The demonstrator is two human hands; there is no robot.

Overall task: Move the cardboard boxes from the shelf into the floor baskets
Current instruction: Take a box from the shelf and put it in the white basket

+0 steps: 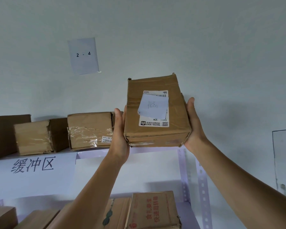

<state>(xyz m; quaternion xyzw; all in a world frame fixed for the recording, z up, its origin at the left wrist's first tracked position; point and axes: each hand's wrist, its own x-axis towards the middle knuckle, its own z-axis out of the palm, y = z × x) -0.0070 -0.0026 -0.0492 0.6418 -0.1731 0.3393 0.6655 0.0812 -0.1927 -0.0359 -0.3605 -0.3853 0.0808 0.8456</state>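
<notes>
I hold a brown cardboard box (157, 134) with a white shipping label and a pale paper note on its face, tilted up at the height of the top shelf (96, 152). My left hand (120, 134) presses its left side and my right hand (194, 124) presses its right side. Two taped boxes remain on that shelf to the left, one at centre (89, 129) and one further left (33, 138). No floor basket is in view.
A darker box (5, 134) stands at the far left of the top shelf. Below, a box with red print (153, 210) and other boxes fill the lower shelf. White signs hang from the shelf edge; a perforated upright post (201, 187) runs at the right.
</notes>
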